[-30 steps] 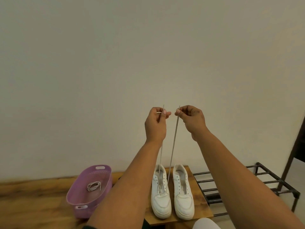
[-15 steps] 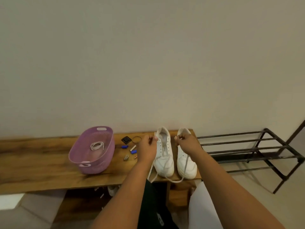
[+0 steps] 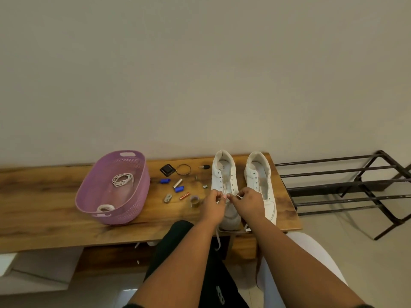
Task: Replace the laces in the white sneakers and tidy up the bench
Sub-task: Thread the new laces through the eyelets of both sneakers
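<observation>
white lace (image 3: pixel 218 237) threaded at the near end of the left sneaker (image 3: pixel 225 181), loose tails dropping off the near edge of the wooden bench (image 3: pixel 44 196) toward the floor. sneaker lying with its long axis near to far, toe near, heel against the wall; upper eyelets bare, so lacing probably only just begun. left hand (image 3: pixel 212 205) and right hand (image 3: pixel 246 202) both over the toe half, fingers curled, each pinching a lace end between thumb and fingertips, almost touching each other above the tongue. next free eyelets just beyond the fingertips, on the far side, along the shoe's axis; each hand about equally near its own row. likely next: crossing the ends and feeding them into that pair.

right sneaker (image 3: pixel 261 181) just beside the first on the right, parallel, unlaced as far as visible. left of the shoes, small clutter scattered on the bench: blue clips (image 3: pixel 165 181), a battery (image 3: pixel 184 196), a black hair band (image 3: pixel 183 169), a small dark box (image 3: pixel 167 170). further left, a purple basket (image 3: pixel 142 196) with a coiled white lace (image 3: pixel 122 180) inside. black metal shoe rack (image 3: pixel 347 187) off the bench's right end.
</observation>
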